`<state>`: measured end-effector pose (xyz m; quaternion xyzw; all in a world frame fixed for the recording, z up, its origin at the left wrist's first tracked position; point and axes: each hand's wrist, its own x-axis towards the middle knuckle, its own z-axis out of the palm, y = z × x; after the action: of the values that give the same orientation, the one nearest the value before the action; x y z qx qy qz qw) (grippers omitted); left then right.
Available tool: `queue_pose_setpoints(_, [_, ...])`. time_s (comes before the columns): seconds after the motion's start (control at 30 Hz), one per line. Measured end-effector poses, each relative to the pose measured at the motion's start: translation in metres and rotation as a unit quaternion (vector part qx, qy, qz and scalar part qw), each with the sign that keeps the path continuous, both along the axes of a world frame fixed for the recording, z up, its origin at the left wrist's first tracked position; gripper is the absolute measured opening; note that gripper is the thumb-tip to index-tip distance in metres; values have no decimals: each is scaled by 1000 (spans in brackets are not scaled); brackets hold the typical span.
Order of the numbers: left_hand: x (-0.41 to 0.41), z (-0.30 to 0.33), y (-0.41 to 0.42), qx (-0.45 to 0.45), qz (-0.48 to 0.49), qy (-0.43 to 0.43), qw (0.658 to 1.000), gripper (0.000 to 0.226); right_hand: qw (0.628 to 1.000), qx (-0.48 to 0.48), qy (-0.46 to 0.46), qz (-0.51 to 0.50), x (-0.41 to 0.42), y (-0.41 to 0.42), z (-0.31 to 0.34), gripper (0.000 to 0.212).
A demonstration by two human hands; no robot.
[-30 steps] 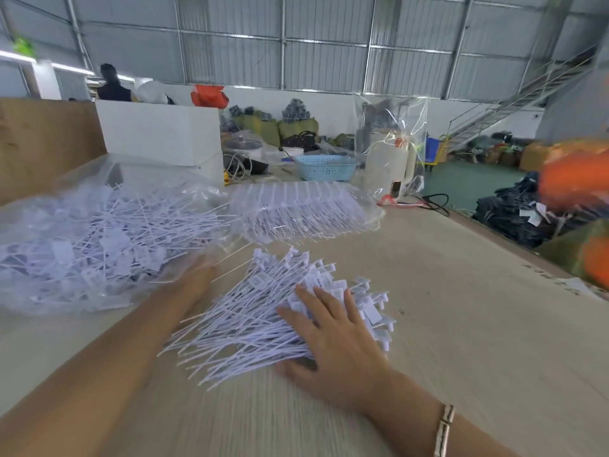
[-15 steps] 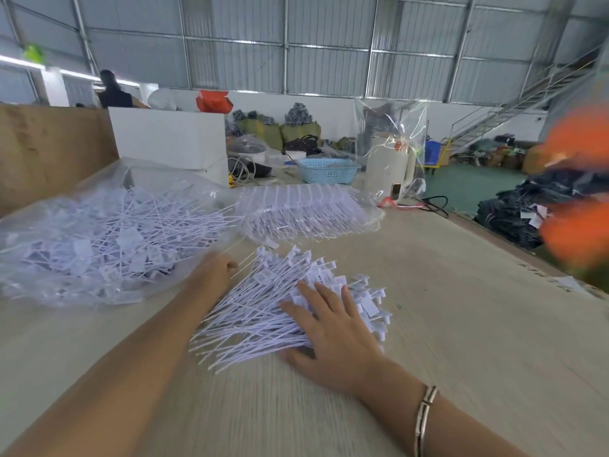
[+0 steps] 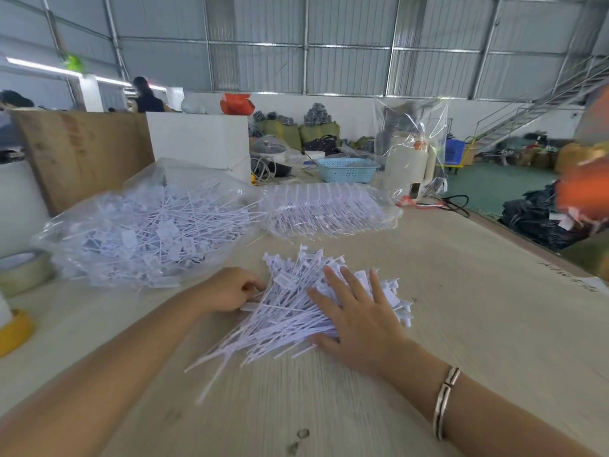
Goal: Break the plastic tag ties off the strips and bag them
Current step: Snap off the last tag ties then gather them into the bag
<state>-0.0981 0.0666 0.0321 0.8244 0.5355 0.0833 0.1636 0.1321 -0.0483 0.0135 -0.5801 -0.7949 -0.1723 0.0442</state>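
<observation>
Pressing my right hand (image 3: pixel 357 319) flat, fingers spread, on the loose pile of white tag ties (image 3: pixel 296 311) on the wooden table (image 3: pixel 478 324), I pinch its left edge with my curled left hand (image 3: pixel 230 290), probably gathering it for the open plastic bag (image 3: pixel 148 222) just beside.

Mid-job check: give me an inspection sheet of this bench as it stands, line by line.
Surface: pale wooden table, a few dark specks near the front edge.
Job's things: loose tie pile at centre; big clear bag of ties to its left; smaller bag of tie strips behind.
Clutter: tape roll, yellow roll, blue basket.
Hands: left hand pinches ties at the pile's left edge; right hand lies flat on the pile.
Cables: black cable at the far right edge.
Surroundings: warehouse, metal stairs, people at the far left.
</observation>
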Motion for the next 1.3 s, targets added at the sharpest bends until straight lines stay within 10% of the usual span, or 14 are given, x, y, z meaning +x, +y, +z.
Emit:
queue_pose_setpoints(0.27, [20,14,-20,-8,42,-40,998,32,999,-25,24,39,9,-14,18,87])
queue_pose_setpoints(0.5, [49,19,-82,76,-71,50,993,115,998,3,49,42,30,-46,9,70])
queue_pose_setpoints(0.7, [67,1,-91,128,-7,123,984,78,982,4,180,56,11,-60,10,59])
queue_pose_setpoints(0.77, [71,1,-86,123,10,121,985,75,897,-58,435,53,-3,-78,11,45])
queue_pose_setpoints(0.87, [76,-2,-84,125,29,129,983,76,521,-223,822,-61,-22,-96,12,38])
queue_pose_setpoints(0.93, [79,-5,-84,143,38,123,981,77,325,-290,894,-102,-26,-95,13,44])
queue_pose_setpoints(1.0, [80,-10,-83,166,36,104,980,74,279,-290,906,-133,-28,-89,22,35])
queue_pose_setpoints(1.3, [68,-29,-84,180,24,-19,983,57,287,-199,916,-200,-43,-31,37,27])
